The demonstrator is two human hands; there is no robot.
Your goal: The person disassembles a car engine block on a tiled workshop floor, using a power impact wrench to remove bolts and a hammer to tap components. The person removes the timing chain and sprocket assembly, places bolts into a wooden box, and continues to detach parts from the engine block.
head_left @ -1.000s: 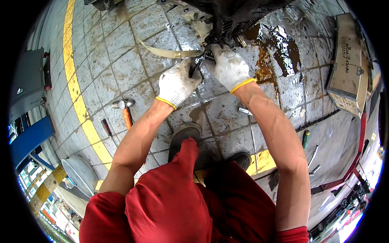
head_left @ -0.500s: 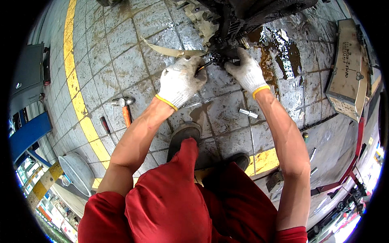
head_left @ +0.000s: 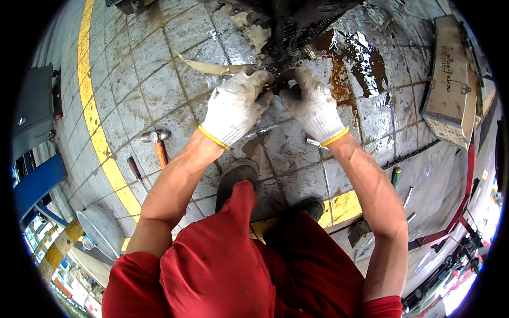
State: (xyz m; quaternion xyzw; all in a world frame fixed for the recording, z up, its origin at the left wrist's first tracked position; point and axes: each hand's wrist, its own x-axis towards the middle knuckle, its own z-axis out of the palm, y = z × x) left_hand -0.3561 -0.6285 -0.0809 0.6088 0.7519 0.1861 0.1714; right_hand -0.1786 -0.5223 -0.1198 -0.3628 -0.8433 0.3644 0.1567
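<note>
My left hand [head_left: 236, 108], in a white knit glove with a yellow cuff, is closed with its fingertips pinched at the underside of a dark, greasy machine assembly [head_left: 289, 29]. Facing it, my gloved right hand [head_left: 314, 106] is closed too, fingers and thumb curled at a small blackened part [head_left: 286, 78]. What either hand actually grips is hidden by the gloves and the dark grease. A beige strap [head_left: 207, 67] runs leftward from beside my left fingertips. Partly behind my right wrist lies a chrome socket [head_left: 314, 142] on the tiles.
Dark brown oil [head_left: 366, 63] pools on the tiled floor [head_left: 143, 100] at right. A hammer [head_left: 160, 148] and a screwdriver [head_left: 134, 168] lie left of my left forearm. A long wooden box [head_left: 448, 79] stands at far right, a grey metal basin [head_left: 101, 228] at lower left.
Both hands have drawn closer together at the dark part, the right one moving left. A thin orange-tipped piece seen at my left fingers is now hidden. The whole view has shifted slightly.
</note>
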